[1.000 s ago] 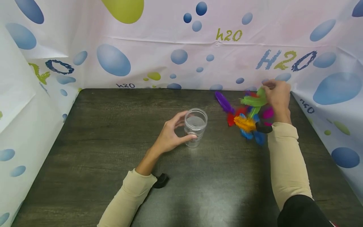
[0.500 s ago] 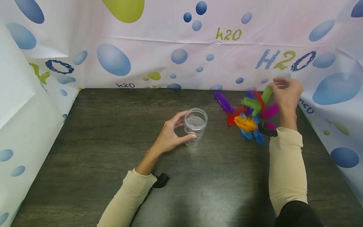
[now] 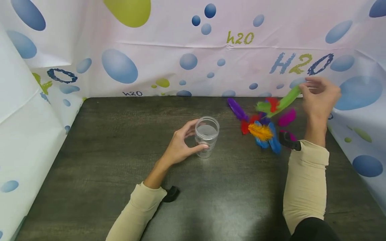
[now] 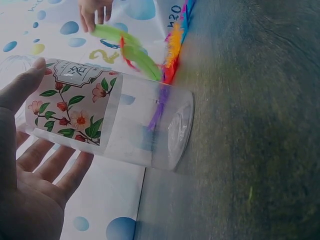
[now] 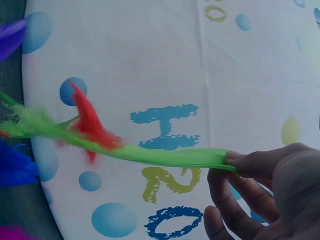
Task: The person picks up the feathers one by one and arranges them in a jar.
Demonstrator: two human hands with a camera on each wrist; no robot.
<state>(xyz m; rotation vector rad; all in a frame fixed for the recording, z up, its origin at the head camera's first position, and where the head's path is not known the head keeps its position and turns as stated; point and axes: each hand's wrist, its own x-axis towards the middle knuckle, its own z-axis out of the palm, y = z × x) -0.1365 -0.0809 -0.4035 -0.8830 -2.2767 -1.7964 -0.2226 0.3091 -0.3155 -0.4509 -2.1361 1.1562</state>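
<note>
My left hand (image 3: 178,147) holds a clear plastic jar (image 3: 207,132) that stands upright and uncapped on the dark table. Its floral label (image 4: 80,110) faces the left wrist camera, thumb on one side and fingers on the other. At the far right, my right hand (image 3: 321,100) pinches the end of a green feather (image 3: 289,99) between thumb and fingertips. A small red feather (image 5: 92,122) clings partway along it. The green feather's fluffy far end hangs over the loose feathers, among them an orange feather (image 3: 260,131) and a purple feather (image 3: 237,109).
Blue feathers (image 3: 274,138) and a magenta feather (image 3: 287,117) also lie in the pile at the table's back right. Behind the table (image 3: 114,140) rises a white sheet (image 3: 150,30) printed with blue and green drops, which also covers both sides.
My right hand has moved right and slightly up, drawing the green feather out straighter with the red one on it. The left hand and jar have stayed in place.
</note>
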